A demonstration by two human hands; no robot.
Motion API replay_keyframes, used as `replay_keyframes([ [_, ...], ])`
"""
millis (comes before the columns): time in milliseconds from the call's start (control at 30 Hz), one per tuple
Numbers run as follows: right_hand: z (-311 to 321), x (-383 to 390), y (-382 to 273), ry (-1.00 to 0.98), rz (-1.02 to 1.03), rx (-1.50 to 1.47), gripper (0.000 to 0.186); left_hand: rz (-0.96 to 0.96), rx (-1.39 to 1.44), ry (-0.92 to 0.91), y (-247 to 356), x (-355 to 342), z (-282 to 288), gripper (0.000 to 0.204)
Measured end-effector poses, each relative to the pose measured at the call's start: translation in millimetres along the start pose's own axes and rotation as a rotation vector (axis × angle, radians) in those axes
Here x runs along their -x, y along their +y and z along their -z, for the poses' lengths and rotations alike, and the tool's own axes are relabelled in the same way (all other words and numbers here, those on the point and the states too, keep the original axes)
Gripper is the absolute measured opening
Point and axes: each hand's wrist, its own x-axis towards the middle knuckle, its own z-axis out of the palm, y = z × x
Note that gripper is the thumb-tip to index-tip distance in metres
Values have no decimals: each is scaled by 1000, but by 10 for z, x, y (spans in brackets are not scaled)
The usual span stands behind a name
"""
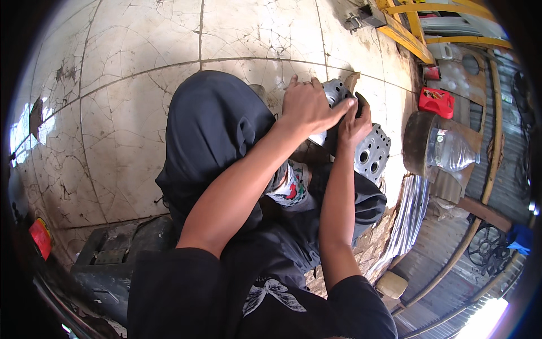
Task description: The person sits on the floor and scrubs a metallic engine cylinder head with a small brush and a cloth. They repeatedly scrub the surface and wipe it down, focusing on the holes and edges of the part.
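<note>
A grey metal cylinder head [333, 92] with round holes lies tilted on the floor between my hands, partly hidden by them. My left hand [307, 106] lies across it, fingers spread over the far side and thumb hooked over the dark edge. My right hand [354, 125] curls round that same part from the right, its fingertips in dark shadow. Both thumbs come close together. Just below my right hand a second grey cylinder head [372, 153] with several bolt holes lies flat, partly behind my forearm.
Cracked pale tiles [124, 124] spread to the left. A dark box [121, 265] stands by my left side. At right are a red plastic container [436, 102], a clear bottle [451, 151], a round dark drum [416, 144] and corrugated sheets [409, 217]. A yellow frame [406, 38] stands far right.
</note>
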Motion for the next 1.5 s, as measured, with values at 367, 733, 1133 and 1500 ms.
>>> replay_keyframes([
  [367, -25, -16, -5, 5, 6, -62, 31, -49, 72, -72, 0, 39, 221, 112],
  [733, -6, 4, -11, -17, -9, -79, 38, -163, -21, -81, 19, 13, 195, 104],
  [1133, -49, -9, -29, -14, 37, -30, 39, -145, -117, -34, -21, 17, 20, 107],
  [1500, -30, -16, -132, 12, 19, -40, 32, -20, -96, -137, -41, -87, 60, 105],
])
